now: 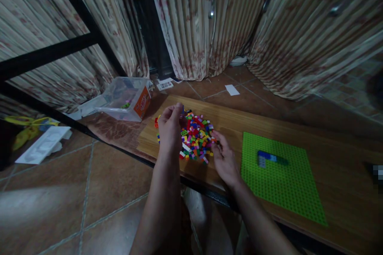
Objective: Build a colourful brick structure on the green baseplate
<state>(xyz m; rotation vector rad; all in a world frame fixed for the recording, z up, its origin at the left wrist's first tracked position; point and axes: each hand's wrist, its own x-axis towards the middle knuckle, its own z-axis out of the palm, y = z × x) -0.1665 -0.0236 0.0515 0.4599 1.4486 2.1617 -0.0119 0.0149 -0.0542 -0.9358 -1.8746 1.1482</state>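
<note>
Sm. plastic bricks [197, 139] are multicol.: red, yel., grn., orange, pink, purple, blue, wht. Sq. studded plastic baseplate [275, 191] is bright lime grn. w/ reg. dot grid; long brick [266, 154] on it is blue, short blocky brick [261, 162] grey. Rect. wooden tabletop [229, 116] is brn., grained. Clear plastic box [127, 116] has orange label w/ wht. lettering. Pleated fabric curtains [185, 36] are cream w/ reddish blotches.

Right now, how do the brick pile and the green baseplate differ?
The brick pile is many-coloured; the green baseplate is one colour. The brick pile is loose pieces; the green baseplate is one flat sheet. The right hand is at the brick pile's edge; the green baseplate lies farther right. Both lie on the wooden tabletop.
</note>
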